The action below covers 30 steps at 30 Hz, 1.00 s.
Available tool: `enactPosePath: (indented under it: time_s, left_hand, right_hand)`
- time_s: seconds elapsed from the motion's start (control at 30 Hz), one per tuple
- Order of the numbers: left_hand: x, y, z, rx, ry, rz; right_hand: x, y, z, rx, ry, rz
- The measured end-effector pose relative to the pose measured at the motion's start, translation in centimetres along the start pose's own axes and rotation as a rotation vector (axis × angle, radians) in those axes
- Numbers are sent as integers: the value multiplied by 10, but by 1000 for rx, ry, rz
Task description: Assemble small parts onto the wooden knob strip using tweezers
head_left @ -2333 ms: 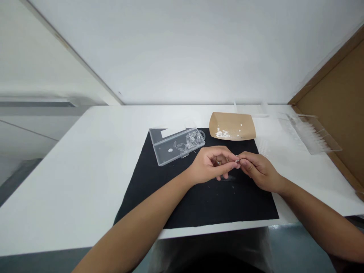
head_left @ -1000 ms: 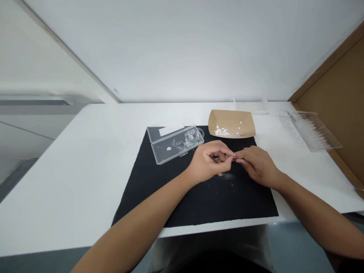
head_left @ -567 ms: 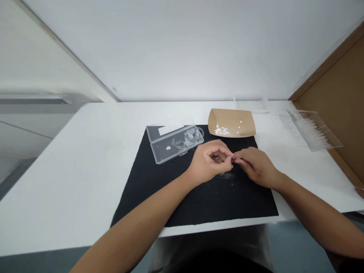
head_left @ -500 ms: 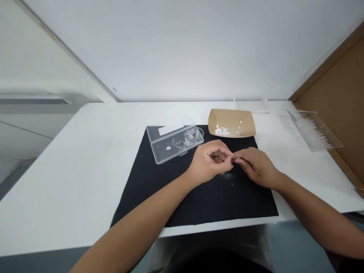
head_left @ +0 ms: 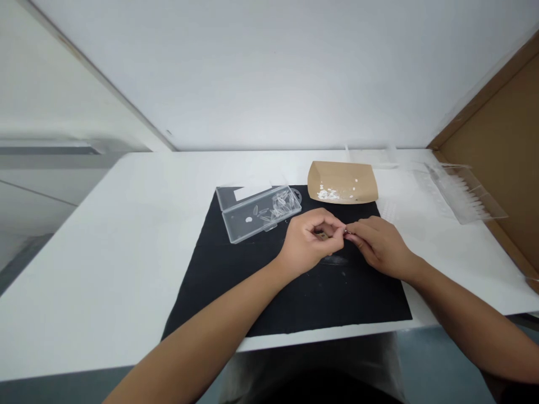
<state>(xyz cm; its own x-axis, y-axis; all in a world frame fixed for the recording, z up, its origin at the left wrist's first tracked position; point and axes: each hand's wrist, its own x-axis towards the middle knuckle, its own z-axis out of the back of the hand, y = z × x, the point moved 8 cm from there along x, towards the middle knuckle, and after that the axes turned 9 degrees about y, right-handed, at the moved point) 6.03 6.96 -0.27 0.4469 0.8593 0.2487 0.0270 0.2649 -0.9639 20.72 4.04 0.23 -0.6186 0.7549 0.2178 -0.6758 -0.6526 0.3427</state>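
Both my hands are brought together above a black cloth [head_left: 236, 286]. My left hand [head_left: 309, 238] is closed in a pinch, thumb against fingertips; what it holds is too small and hidden to name. My right hand [head_left: 379, 244] is closed round a thin, shiny metal piece [head_left: 347, 232], mostly covered by the fingers, whose end meets the left fingertips. A small brownish patch shows through the gap in the left hand. Beyond the left hand, a clear hinged plastic case [head_left: 236, 227] lies with its lid back, holding several clear nail tips [head_left: 283, 203] and a white round bit [head_left: 248, 219].
A brown paper tray [head_left: 341, 173] with white bits stands behind the hands. Clear plastic packs [head_left: 463, 193] lie at right by a cardboard panel [head_left: 501, 163]. A clear container [head_left: 373, 157] sits near the wall. Whitish dust [head_left: 334, 260] marks the cloth.
My fingers shift very slightly at the pinch, and less of the metal piece shows between the hands. The case, tray and packs stay where they were.
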Motion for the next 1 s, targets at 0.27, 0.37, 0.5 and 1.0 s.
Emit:
enactPosePath:
  time_s: [0.27,0.37,0.5,1.0]
  left_hand:
    - [-3,2,-2,-10,-12,63]
    - [-3,13,-6,-177,18,161]
    - [-3,21,-12,-354,57,248]
    - [1,23,-15,-446,187,200]
  right_hand:
    - [2,1,-1,178,33,-19]
    - [3,1,-2,314,68,-33]
    - [1,-3,-4,471,77,-80]
    - [-2,-9,-5,554,47,-110]
